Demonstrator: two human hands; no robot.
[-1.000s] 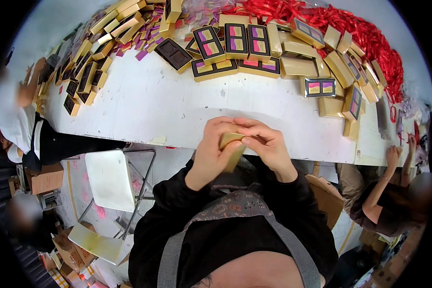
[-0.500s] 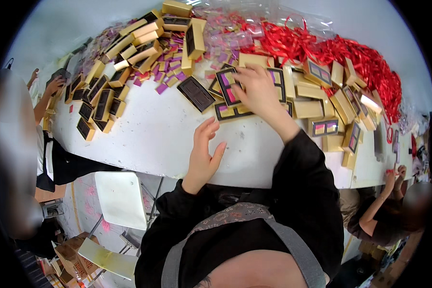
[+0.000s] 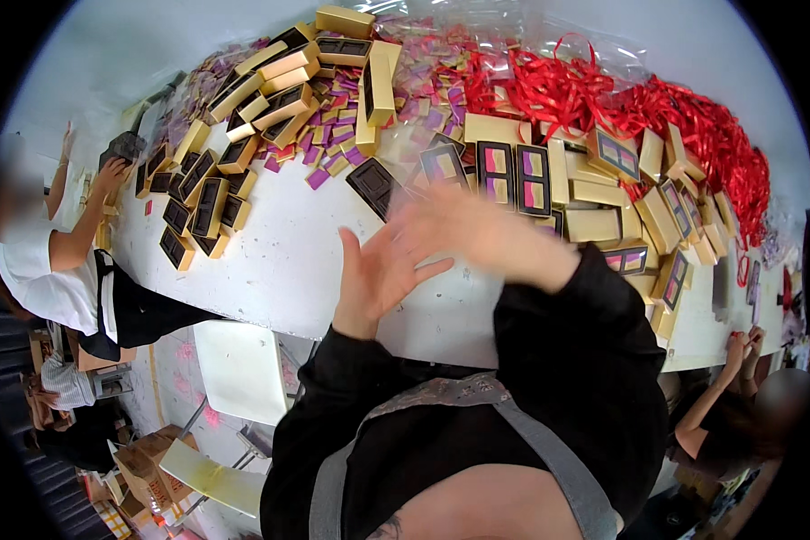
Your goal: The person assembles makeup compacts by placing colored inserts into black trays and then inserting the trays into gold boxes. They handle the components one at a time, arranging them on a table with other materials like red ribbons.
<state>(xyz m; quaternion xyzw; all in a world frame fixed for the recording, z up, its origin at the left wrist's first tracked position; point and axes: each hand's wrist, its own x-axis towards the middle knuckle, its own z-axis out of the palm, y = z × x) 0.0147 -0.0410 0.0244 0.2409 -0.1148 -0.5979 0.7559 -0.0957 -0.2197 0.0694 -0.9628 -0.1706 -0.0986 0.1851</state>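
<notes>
My left hand (image 3: 369, 283) is raised over the near part of the white table (image 3: 270, 256), fingers apart, holding nothing visible. Beside it my right hand (image 3: 477, 229) is smeared by motion, its fingers overlapping the left ones in view, so I cannot tell if it holds anything. Just beyond the right hand lie a gold box with a black divided tray (image 3: 495, 171) and a similar box (image 3: 533, 180), both filled with pink, purple and gold pieces. A hazy, see-through box shape (image 3: 444, 166) shows above the fingers. An unfilled black tray (image 3: 374, 184) lies left of it.
Gold boxes (image 3: 209, 207) with black trays are heaped at left, small purple and gold pieces (image 3: 337, 135) behind. Red ribbon (image 3: 576, 85) piles up along the back right, beside stacked gold boxes (image 3: 594, 193). People work at both sides; a white folding chair (image 3: 238, 369) stands at left.
My right hand has drawn back from the filled boxes toward my left hand, uncovering two side by side. My left hand has turned and spread its fingers. The view has shifted slightly.
</notes>
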